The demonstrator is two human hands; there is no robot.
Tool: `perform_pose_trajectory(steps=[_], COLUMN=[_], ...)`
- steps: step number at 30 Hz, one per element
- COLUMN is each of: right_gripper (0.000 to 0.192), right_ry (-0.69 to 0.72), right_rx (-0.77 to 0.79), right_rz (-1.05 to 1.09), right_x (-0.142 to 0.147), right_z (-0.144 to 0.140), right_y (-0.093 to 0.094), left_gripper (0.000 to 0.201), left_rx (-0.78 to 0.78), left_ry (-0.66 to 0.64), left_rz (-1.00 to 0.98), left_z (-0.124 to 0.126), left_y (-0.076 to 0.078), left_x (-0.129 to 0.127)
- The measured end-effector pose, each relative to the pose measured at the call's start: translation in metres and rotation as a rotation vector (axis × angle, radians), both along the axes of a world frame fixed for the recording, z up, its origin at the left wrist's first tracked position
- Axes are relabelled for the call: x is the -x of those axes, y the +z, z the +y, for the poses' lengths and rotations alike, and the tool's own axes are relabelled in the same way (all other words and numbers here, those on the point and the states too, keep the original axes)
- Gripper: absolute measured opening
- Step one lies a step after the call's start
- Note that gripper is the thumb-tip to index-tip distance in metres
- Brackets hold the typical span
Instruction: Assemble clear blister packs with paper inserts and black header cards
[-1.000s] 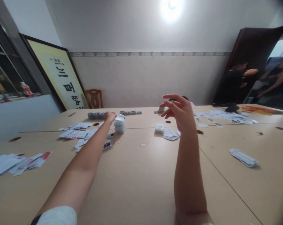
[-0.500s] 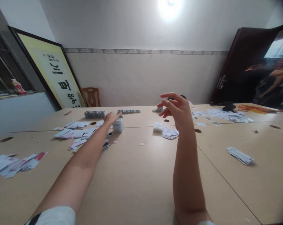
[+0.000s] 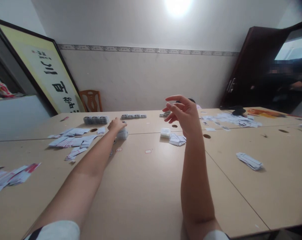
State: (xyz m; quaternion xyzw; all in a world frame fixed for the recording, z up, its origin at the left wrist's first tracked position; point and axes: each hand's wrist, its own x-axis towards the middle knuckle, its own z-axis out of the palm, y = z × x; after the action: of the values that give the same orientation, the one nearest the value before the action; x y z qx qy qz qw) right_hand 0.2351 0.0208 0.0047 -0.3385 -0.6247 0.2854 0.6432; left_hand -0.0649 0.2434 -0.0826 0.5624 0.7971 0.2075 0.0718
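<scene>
My left hand (image 3: 116,125) reaches far across the table to the top of a stack of clear plastic packs (image 3: 122,134). Its fingers are bent around the stack's top edge, where a small dark item shows; the thumb and exact grip are hidden. My right hand (image 3: 182,112) is raised above the table with loosely curved, separated fingers and nothing in it. Below and left of that hand lie a whitish clear pack (image 3: 165,132) and a fan of white cards (image 3: 177,139). Two small red-edged labels, a left one (image 3: 118,150) and a right one (image 3: 148,151), lie nearer me.
Rows of dark-topped packs (image 3: 96,120) line the table's far side. Paper slips (image 3: 72,141) spread at left, with more slips (image 3: 231,119) at far right. A bundle of strips (image 3: 249,161) lies at right. A wooden chair (image 3: 91,100) stands behind; people are near the door (image 3: 248,70).
The view has turned slightly right, so the scene sits further left. My left hand stays at the stack and my right hand stays raised. A person at the doorway has shifted.
</scene>
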Motion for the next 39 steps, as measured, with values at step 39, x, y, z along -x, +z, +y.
perform_pose_trajectory(steps=[39], right_gripper=[0.024], right_ry=[-0.087], right_rx=[-0.032], right_rz=[-0.001], right_x=[-0.004], right_z=[0.007], right_y=[-0.006], left_gripper=[0.036], left_rx=[0.126], left_ry=[-0.529], left_rz=[-0.058], left_z=[-0.121], left_y=[-0.048], left_x=[0.117])
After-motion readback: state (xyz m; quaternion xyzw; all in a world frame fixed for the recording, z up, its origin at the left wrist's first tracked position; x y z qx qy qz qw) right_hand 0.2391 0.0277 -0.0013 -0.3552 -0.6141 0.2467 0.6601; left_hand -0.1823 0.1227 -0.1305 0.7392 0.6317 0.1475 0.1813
